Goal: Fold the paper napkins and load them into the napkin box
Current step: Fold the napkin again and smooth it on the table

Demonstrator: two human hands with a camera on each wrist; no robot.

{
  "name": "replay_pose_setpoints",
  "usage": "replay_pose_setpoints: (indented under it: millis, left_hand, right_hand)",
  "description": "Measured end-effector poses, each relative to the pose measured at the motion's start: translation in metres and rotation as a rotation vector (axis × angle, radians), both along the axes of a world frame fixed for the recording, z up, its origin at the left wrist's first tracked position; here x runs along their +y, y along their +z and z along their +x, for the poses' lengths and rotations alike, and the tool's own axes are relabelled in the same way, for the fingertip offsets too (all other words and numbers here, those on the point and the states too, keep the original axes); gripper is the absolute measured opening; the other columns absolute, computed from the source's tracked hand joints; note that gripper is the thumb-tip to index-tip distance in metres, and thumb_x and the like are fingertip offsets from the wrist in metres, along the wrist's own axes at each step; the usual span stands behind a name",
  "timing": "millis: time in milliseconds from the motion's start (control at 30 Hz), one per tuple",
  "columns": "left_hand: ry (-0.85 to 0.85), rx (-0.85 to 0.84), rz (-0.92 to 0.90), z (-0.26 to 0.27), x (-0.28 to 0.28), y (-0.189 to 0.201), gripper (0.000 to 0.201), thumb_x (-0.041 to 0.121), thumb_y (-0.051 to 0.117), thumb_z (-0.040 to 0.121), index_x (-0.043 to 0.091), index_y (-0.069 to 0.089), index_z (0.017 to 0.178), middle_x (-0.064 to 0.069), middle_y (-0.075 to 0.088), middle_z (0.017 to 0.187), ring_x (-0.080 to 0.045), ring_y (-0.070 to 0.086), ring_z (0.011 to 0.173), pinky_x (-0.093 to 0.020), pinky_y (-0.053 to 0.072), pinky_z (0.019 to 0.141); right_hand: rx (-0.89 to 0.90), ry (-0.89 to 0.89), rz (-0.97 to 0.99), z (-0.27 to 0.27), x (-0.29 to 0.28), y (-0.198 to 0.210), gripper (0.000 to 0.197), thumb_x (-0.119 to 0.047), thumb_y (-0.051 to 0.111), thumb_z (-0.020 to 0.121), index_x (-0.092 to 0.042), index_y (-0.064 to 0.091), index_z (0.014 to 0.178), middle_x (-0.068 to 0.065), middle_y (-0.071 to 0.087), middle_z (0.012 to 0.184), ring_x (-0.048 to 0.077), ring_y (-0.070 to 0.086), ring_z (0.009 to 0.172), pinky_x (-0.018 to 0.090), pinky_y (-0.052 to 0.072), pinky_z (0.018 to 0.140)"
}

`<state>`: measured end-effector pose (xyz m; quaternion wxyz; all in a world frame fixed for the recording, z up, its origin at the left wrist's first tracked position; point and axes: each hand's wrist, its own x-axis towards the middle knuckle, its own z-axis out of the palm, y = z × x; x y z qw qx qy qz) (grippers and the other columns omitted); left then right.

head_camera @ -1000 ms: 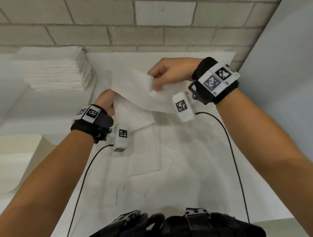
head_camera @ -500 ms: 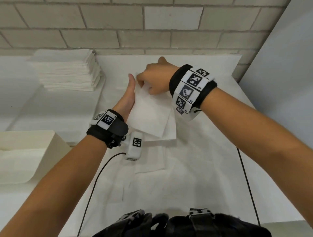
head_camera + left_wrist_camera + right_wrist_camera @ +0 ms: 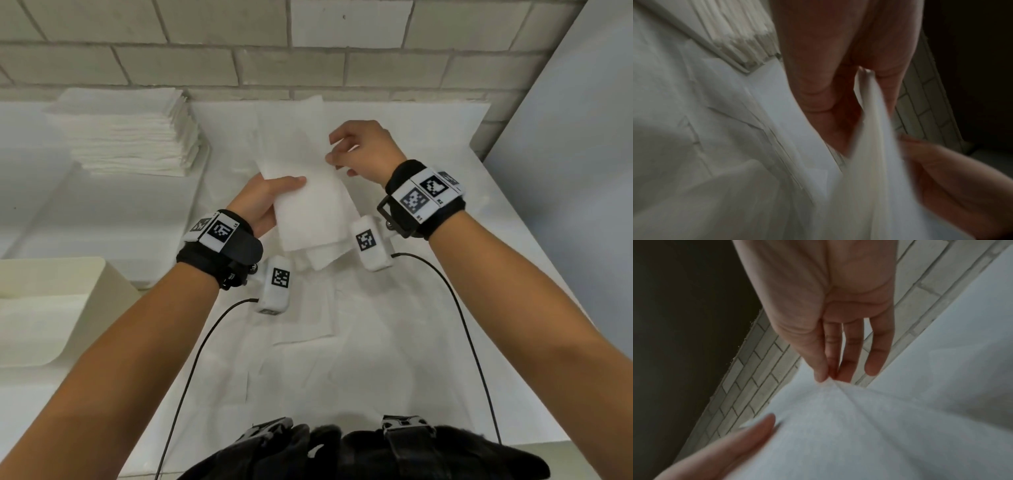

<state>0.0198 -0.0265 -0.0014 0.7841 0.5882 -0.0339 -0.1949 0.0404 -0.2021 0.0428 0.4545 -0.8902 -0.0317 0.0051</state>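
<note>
A white paper napkin (image 3: 308,202) is up off the table, held between both hands over the middle of the white sheet (image 3: 359,359) that covers the work surface. The left hand (image 3: 263,202) has its thumb laid across the near-left part of the napkin with the fingers tucked behind, so it grips the folded layers. The right hand (image 3: 363,150) pinches the far-right edge between thumb and fingertips; from the right wrist view the paper (image 3: 838,426) gathers into small creases right at that pinch, and the little finger stands free.

This paper looks very light and soft. It sags and puckers wherever it is pulled, so I would judge it tears or wrinkles easily under a hard tug. Corners and edges seem the best places to hold, with a flat palm or thumb to set the crease. Two layers hang unevenly at the near end, so the fold does not look finished.

Far left, a tall stack of napkins (image 3: 126,133) sits against the brick wall (image 3: 308,65), well apart from the hands. At the near left stands a cream box (image 3: 68,274), open on top. Its inside looks pale, and I cannot tell whether any napkins lie in it. Some flat sheets (image 3: 301,325) lie on the table nearer the person.
</note>
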Motion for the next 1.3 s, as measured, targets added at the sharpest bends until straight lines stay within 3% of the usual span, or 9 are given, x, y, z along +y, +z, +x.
replay_pose_setpoints:
  millis: [200, 400, 567, 700, 800, 900, 1000, 1167, 1300]
  left_hand:
    - [0.037, -0.033, 0.055, -0.004, 0.000, 0.004, 0.037, 0.017, 0.056, 0.092, 0.013, 0.052, 0.129, -0.006, 0.064, 0.123, -0.020, 0.064, 0.109, -0.037, 0.055, 0.086]
    - [0.057, -0.053, 0.070, -0.011, 0.003, 0.015, 0.037, 0.007, 0.058, 0.089, 0.006, 0.054, 0.126, -0.009, 0.065, 0.120, -0.023, 0.065, 0.106, -0.038, 0.054, 0.088]
    - [0.128, -0.091, -0.013, -0.025, 0.003, 0.025, 0.037, 0.005, 0.062, 0.085, -0.003, 0.055, 0.121, -0.018, 0.064, 0.118, -0.030, 0.065, 0.104, -0.040, 0.054, 0.086]
    - [0.241, -0.126, 0.023, -0.046, -0.002, 0.019, 0.053, 0.012, 0.076, 0.070, 0.000, 0.057, 0.119, -0.014, 0.067, 0.113, -0.026, 0.067, 0.100, -0.040, 0.055, 0.085]
    - [0.303, -0.155, 0.143, -0.060, -0.004, 0.007, 0.049, 0.010, 0.080, 0.069, 0.004, 0.061, 0.113, -0.009, 0.068, 0.108, -0.024, 0.067, 0.098, -0.042, 0.055, 0.087]
    - [0.361, -0.209, 0.136, -0.067, -0.002, 0.011, 0.034, 0.005, 0.076, 0.074, 0.007, 0.063, 0.106, -0.009, 0.069, 0.104, -0.024, 0.067, 0.097, -0.042, 0.055, 0.087]
    - [0.376, -0.256, 0.135, -0.067, 0.000, 0.018, 0.039, 0.006, 0.077, 0.073, 0.008, 0.061, 0.108, -0.008, 0.069, 0.106, -0.021, 0.068, 0.097, -0.039, 0.056, 0.086]
    - [0.374, -0.220, 0.195, -0.073, 0.010, 0.001, 0.049, 0.007, 0.079, 0.071, 0.009, 0.057, 0.115, -0.007, 0.067, 0.111, -0.020, 0.066, 0.101, -0.043, 0.054, 0.088]
    - [0.373, -0.288, 0.177, -0.075, 0.007, 0.002, 0.044, 0.007, 0.075, 0.075, 0.015, 0.056, 0.113, -0.006, 0.065, 0.114, -0.020, 0.064, 0.105, -0.042, 0.053, 0.091]
  right_hand:
    - [0.042, 0.055, -0.041, -0.004, 0.005, 0.001, 0.007, -0.015, 0.062, 0.086, -0.017, 0.055, 0.089, -0.004, 0.058, 0.083, 0.016, 0.057, 0.087, 0.029, 0.052, 0.068]
    - [0.224, 0.122, 0.283, -0.023, 0.006, -0.009, 0.071, -0.023, 0.069, 0.083, -0.025, 0.027, 0.140, 0.008, 0.053, 0.124, 0.022, 0.059, 0.108, 0.039, 0.052, 0.088]
    - [0.249, 0.281, 0.330, -0.061, 0.006, -0.017, 0.052, 0.003, 0.062, 0.084, -0.012, 0.045, 0.131, 0.002, 0.062, 0.111, 0.008, 0.063, 0.095, 0.020, 0.055, 0.073]
    - [0.116, 0.160, 0.403, -0.083, 0.013, -0.033, 0.052, 0.004, 0.062, 0.084, -0.012, 0.045, 0.131, 0.004, 0.060, 0.120, 0.017, 0.061, 0.108, 0.031, 0.052, 0.091]
    - [0.089, 0.101, 0.368, -0.096, 0.022, -0.048, 0.050, 0.005, 0.058, 0.085, -0.010, 0.045, 0.131, 0.006, 0.058, 0.122, 0.021, 0.058, 0.112, 0.040, 0.048, 0.097]
    - [-0.023, 0.080, 0.411, -0.099, 0.028, -0.045, 0.043, 0.006, 0.054, 0.087, -0.012, 0.047, 0.125, 0.006, 0.058, 0.120, 0.021, 0.057, 0.113, 0.037, 0.048, 0.097]
    - [-0.095, 0.071, 0.445, -0.095, 0.033, -0.042, 0.042, 0.004, 0.056, 0.085, -0.014, 0.045, 0.122, 0.006, 0.057, 0.120, 0.021, 0.057, 0.114, 0.038, 0.049, 0.097]
    - [0.020, 0.069, 0.285, -0.094, 0.035, -0.066, 0.052, -0.002, 0.061, 0.085, -0.011, 0.039, 0.131, 0.005, 0.055, 0.125, 0.019, 0.056, 0.113, 0.041, 0.048, 0.098]
    - [-0.031, 0.084, 0.364, -0.094, 0.037, -0.064, 0.048, 0.000, 0.058, 0.086, -0.010, 0.040, 0.130, 0.004, 0.056, 0.123, 0.017, 0.057, 0.112, 0.037, 0.049, 0.096]
